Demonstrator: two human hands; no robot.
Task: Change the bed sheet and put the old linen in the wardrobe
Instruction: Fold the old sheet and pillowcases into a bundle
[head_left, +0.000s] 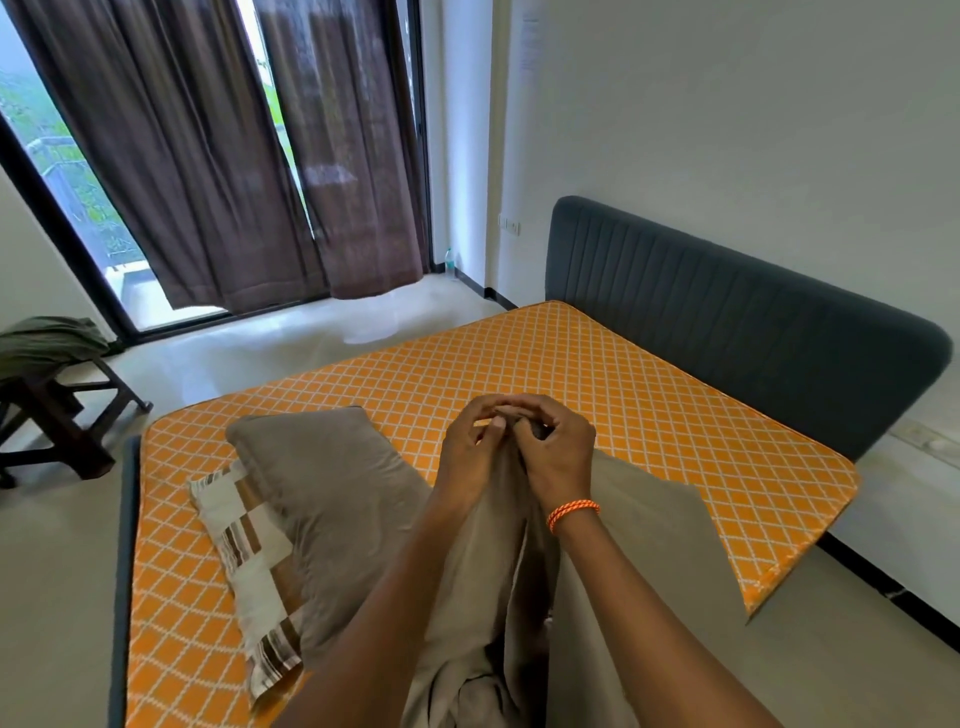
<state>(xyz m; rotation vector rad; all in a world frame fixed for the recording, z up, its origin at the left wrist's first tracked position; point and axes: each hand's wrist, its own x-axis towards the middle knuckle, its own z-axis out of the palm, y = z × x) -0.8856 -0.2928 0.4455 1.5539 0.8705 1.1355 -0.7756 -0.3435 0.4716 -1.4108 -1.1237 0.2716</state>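
A bare mattress (597, 374) with an orange and white diamond pattern fills the middle of the view. A taupe sheet (639, 525) hangs in folds from my two hands, which are raised together over the mattress. My left hand (470, 447) and my right hand (558, 452) both pinch the sheet's top edge, fingertips touching. The sheet drapes down between my forearms and spreads to the right. A taupe pillow (332, 488) lies on the mattress at the left, resting on a brown and white striped pillow (249, 561).
A dark grey padded headboard (727, 312) stands along the white wall at the right. Brown curtains (223, 156) hang over a glass door at the back. A dark wooden stool (57, 415) with green cloth on it is at the far left. A water bottle (450, 260) stands in the corner.
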